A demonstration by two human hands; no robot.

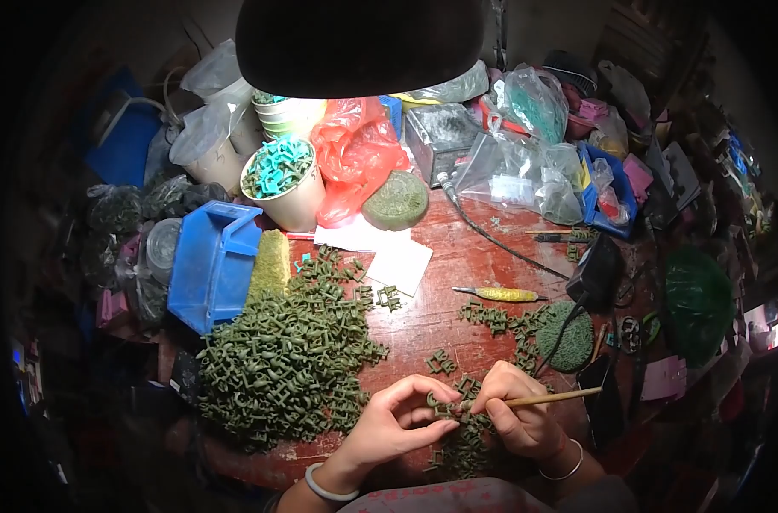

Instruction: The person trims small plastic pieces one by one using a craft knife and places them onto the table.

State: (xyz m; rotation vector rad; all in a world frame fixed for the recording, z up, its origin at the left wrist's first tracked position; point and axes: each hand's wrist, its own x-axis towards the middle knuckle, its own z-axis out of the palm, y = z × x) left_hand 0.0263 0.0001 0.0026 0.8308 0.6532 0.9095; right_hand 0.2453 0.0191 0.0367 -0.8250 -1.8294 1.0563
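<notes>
Near the table's front edge, my left hand [403, 421] pinches a small green piece [440, 404] between thumb and fingertips. Just to its right, my right hand [524, 414] is closed around a thin wooden-handled tool [568, 395], whose tip meets the green piece. What the tip looks like is too small to tell. Under and around both hands lie more green pieces [464, 453]. A large heap of similar green pieces [282, 368] spreads to the left of my left hand.
A blue bin [209, 269] stands left of the heap. Behind are a white bucket [295, 197], a red bag [355, 145] and a metal box [440, 132]. A yellow-handled tool [504, 294], a round green pad [565, 336] and a black cable [500, 244] lie on the right.
</notes>
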